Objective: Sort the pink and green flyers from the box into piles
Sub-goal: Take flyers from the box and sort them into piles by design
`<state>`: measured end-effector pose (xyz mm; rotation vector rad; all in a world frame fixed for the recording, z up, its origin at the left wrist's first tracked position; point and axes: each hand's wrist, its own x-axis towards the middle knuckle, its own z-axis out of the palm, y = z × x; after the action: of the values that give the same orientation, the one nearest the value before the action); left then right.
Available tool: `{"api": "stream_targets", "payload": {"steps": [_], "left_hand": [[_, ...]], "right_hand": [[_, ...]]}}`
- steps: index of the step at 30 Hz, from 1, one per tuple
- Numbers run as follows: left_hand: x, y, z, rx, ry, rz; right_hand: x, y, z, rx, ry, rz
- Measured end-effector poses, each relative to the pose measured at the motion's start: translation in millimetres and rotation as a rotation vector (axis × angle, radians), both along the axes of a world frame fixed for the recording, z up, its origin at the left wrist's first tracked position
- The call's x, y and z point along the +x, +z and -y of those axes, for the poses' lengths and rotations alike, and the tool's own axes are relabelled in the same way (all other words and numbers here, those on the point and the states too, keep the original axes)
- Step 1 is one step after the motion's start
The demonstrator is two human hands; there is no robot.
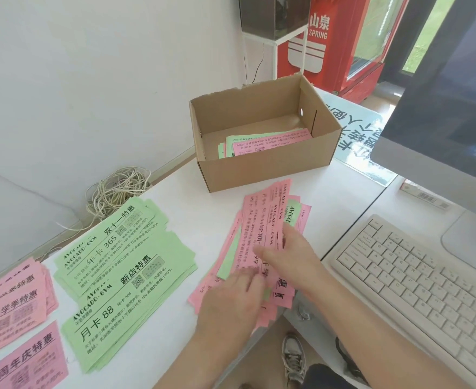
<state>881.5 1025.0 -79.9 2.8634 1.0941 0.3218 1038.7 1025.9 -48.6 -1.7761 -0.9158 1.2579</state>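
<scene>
Your right hand [287, 256] lies flat, fingers relaxed, on the mixed flyer stack [262, 220], and your left hand [228, 299] just beside it touches the same stack, its grip too blurred to tell.

Take the table [203, 192] middle as the dial's centre. The box [259, 169] sits at 12, with flyers [270, 143] lying on its bottom. A loose stack [262, 228] lies fanned at 5, just before the box and reaching the table's near edge. The left hand [231, 301] rests on the stack's 7, the right hand [290, 256] on its 4. At 8 lie a back pile [113, 242] and a front pile [124, 310], touching. Left of them, a far back pile [12, 299] lies behind a far front pile [26, 363]. The keyboard [416, 282] lies at 4, the monitor [441, 122] behind it at 2. A cable coil [116, 192] lies at 10, off the table's edge.
</scene>
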Motion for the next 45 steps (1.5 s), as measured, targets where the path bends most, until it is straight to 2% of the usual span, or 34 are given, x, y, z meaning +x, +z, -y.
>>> {"api": "stream_targets", "payload": {"steps": [2,4,5,7,10,11,12,14,15,19,23,26,28,32,35,38,42,45], "left_hand": [[2,0,9,-0.221,-0.049,-0.067],[-4,4,11,-0.433,-0.023,-0.101],[-10,12,12,-0.531,0.014,-0.042],[-23,35,11,-0.621,0.122,0.206],[-48,67,-4,-0.389,0.389,0.554],[-58,77,-11,-0.431,0.483,0.624],[-67,83,-15,-0.561,0.55,0.703],[-84,88,-17,-0.813,0.583,0.85],[-92,90,-12,-0.86,0.59,0.909],[-131,88,15,-0.757,0.839,1.118],[-178,70,43,-0.595,1.111,1.254],[-203,55,68,-0.542,1.2,1.267],[-218,41,83,-0.569,1.261,1.252],[-243,21,106,-0.688,1.301,1.18],[-256,12,117,-0.63,1.356,1.035],[-263,6,121,-0.522,1.399,0.824],[-266,5,121,-0.42,1.443,0.667],[-268,2,119,-0.398,1.472,0.648]], "right_hand": [[-3,5,-4,0.025,0.057,0.251],[3,10,-5,0.034,0.147,0.377],[9,13,-5,0.027,0.212,0.407],[23,24,-7,0.012,0.387,0.485],[30,50,-16,0.012,0.656,0.652],[27,59,-20,0.038,0.738,0.705],[21,67,-23,0.064,0.816,0.751],[1,82,-29,0.101,0.95,0.814],[-11,87,-31,0.115,0.998,0.829],[-55,94,-36,0.159,1.076,0.769],[-83,87,-39,0.054,1.075,0.66],[-108,65,-34,0.067,0.932,0.519],[-127,46,-29,0.063,0.863,0.514],[-157,15,-15,-0.014,0.872,0.48],[-170,5,-13,-0.011,0.893,0.544],[-173,-2,-15,0.076,0.904,0.674],[-160,8,-22,0.269,0.546,0.509],[-146,12,-28,0.203,0.393,0.326]]}}
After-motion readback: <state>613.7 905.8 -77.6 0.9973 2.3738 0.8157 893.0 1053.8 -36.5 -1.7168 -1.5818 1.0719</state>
